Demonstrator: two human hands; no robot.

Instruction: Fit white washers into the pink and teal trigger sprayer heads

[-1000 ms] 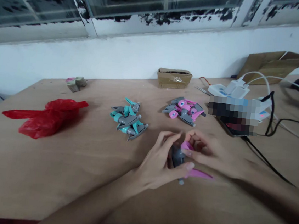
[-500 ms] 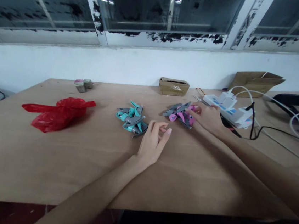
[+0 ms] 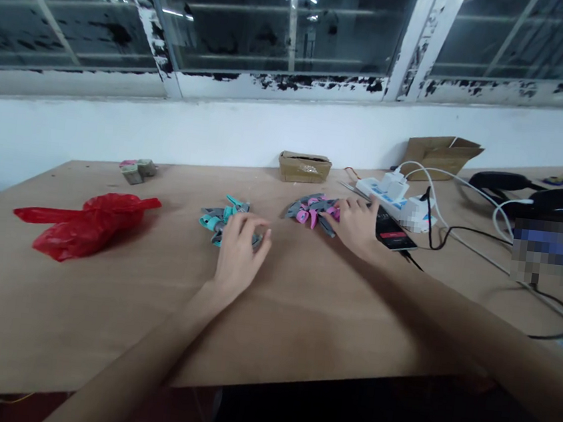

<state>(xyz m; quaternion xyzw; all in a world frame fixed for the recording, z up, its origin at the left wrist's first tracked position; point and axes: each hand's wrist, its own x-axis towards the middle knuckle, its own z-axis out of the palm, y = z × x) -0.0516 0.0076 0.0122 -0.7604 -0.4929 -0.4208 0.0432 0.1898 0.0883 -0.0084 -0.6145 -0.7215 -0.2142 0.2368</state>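
A heap of teal and grey toy parts [image 3: 218, 216] lies at the middle of the wooden table [image 3: 101, 299]. My left hand [image 3: 240, 250] rests on its right side, fingers curled over the pieces. A heap of pink and grey toy parts [image 3: 309, 210] lies a little to the right. My right hand [image 3: 357, 229] touches the right edge of that heap, fingers bent; what they hold, if anything, is hidden.
A red plastic bag [image 3: 86, 221] lies at the left. Small blocks [image 3: 137, 170] and a brown box [image 3: 305, 167] stand near the wall. A phone [image 3: 392, 236], a power strip [image 3: 388, 195], cables [image 3: 484, 239] and an open carton [image 3: 438, 154] are at the right.
A second ago both hands held a pink and grey part near the table front. The right hand carried it to the pink heap; the left hand moved onto the teal heap.
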